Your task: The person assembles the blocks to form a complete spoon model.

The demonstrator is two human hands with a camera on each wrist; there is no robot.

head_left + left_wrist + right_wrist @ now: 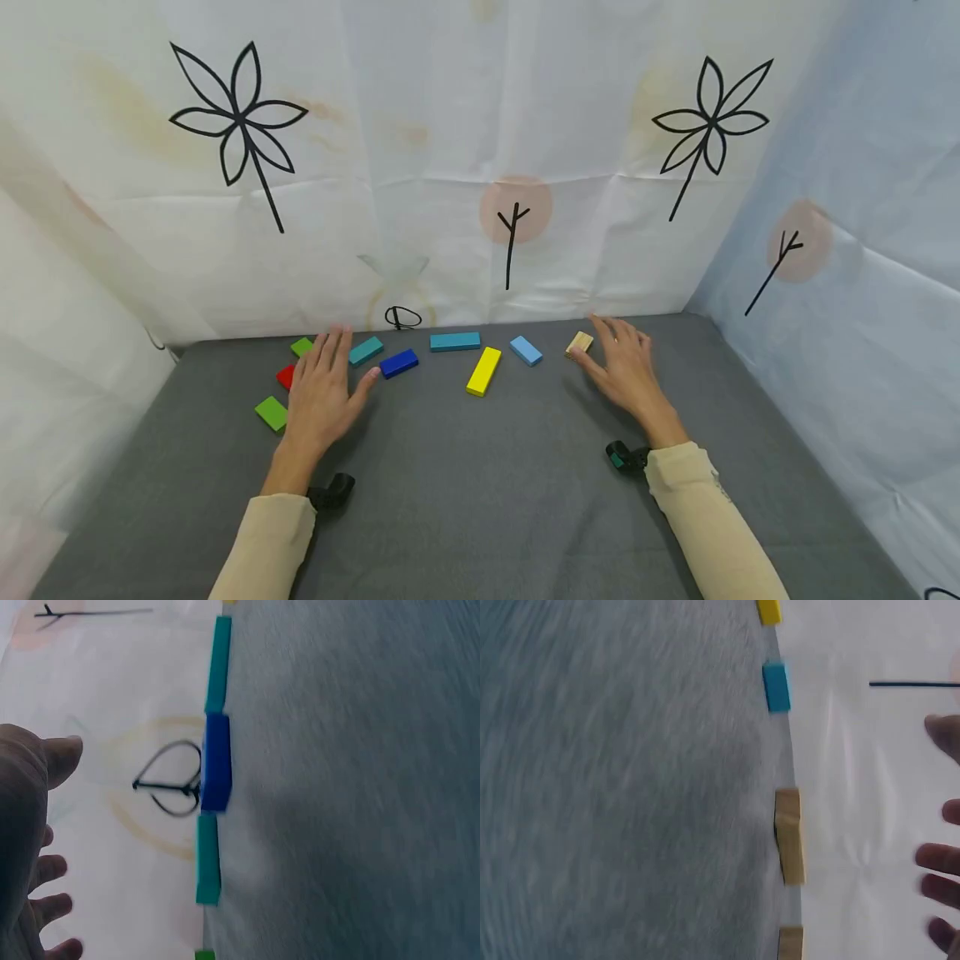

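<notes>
My left hand (pixel 322 396) hovers over the left part of the table with its fingers extended and holds nothing. It partly covers a red block (pixel 285 377) and green blocks (pixel 271 413). Right of it lie a dark blue block (pixel 399 363) and a teal block (pixel 366 351). My right hand (pixel 628 367), fingers spread and lightly bent, is nearest to a plain wooden block (pixel 581 342). In the right wrist view its fingers appear apart from the wooden blocks (pixel 790 844), and a further wooden block (pixel 790 943) shows there, hidden in the head view.
Between the hands lie a longer teal block (pixel 455 342), a yellow block (pixel 483 372) and a light blue block (pixel 526 350). Grey cloth (pixel 465 500) covers the table. A white sheet (pixel 450 125) with drawn plants stands along the back edge, and a bluish-white one (pixel 885 250) along the right.
</notes>
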